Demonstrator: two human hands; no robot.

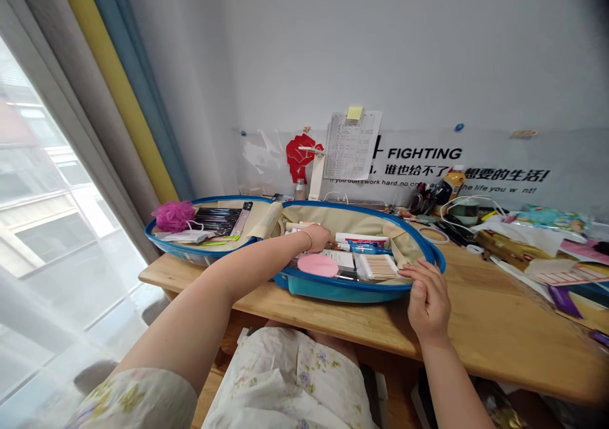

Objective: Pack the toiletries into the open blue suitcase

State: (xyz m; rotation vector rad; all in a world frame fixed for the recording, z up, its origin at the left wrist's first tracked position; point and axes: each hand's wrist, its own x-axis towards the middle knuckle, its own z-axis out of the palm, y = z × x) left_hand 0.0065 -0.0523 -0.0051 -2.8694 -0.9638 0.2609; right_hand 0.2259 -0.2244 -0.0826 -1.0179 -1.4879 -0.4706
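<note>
Mid-frame, the blue case (347,290) seems filled but unclosed; whether left hand (318,237) or right hand (432,297) grips, I cannot tell.

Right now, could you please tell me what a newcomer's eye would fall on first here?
Probably the open blue case on the wooden table, with the left hand reaching into its right half and the right hand at that half's near right rim. The purple mesh puff in the left half and the pink oval near the right half's front edge also catch the eye. Behind, a red fist print stands out.
</note>
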